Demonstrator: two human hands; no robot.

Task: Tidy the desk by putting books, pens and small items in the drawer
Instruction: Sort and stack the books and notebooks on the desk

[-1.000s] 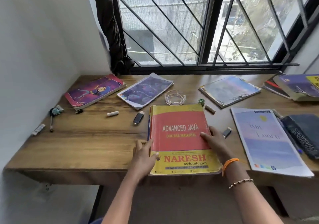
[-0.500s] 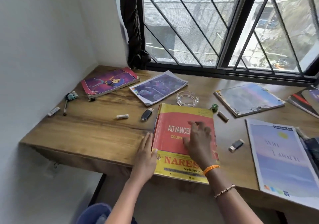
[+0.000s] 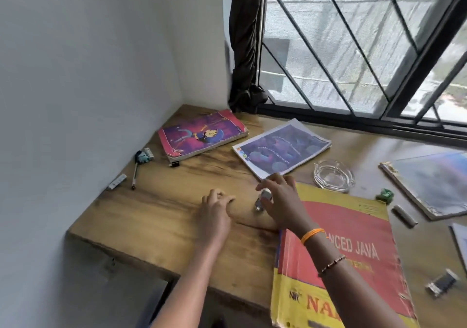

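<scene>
Gathering small items, drawer not in view

Right hand (image 3: 280,201) pinches a USB stick (image 3: 262,199) on the counter (image 3: 161,216); left hand (image 3: 214,207) is curled, contents unclear. Java book (image 3: 353,264), pink book (image 3: 202,135), pen (image 3: 135,173) all lie out; almost everything remains.

Both hands are leaving the Java book (image 3: 353,249). The right hand (image 3: 283,201) is now closing its fingers on the USB stick (image 3: 262,199), and the left hand (image 3: 214,209) is curling over the small white piece, hiding it.
</scene>
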